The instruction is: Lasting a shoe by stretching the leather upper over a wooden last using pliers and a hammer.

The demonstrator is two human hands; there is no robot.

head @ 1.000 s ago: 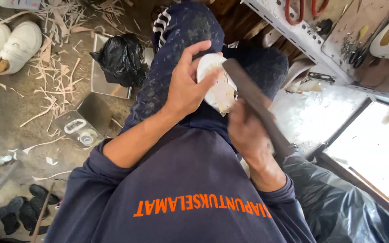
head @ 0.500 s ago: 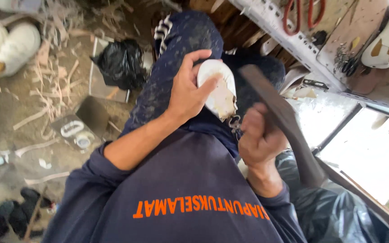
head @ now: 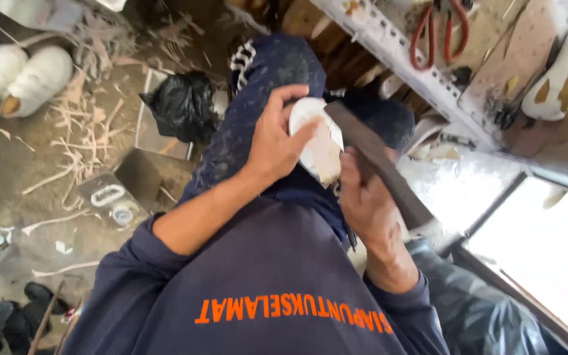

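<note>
My left hand grips a white shoe form and presses it against my dark-trousered knee. My right hand is closed around a long dark flat tool, whose upper end lies across the right side of the white form. Both forearms come out of dark blue sleeves with orange lettering across the front of the shirt. The tool's working face is hidden against the form.
Two white shoe forms lie on the floor at upper left among pale shavings. A black plastic bag sits on a metal sheet. A grey shelf rail with red-handled pliers runs at upper right. Black plastic sheeting covers the lower right.
My right hand has brought the dark tool back up from the lower right against the white form. My left hand has kept its hold on the form at my knee.
</note>
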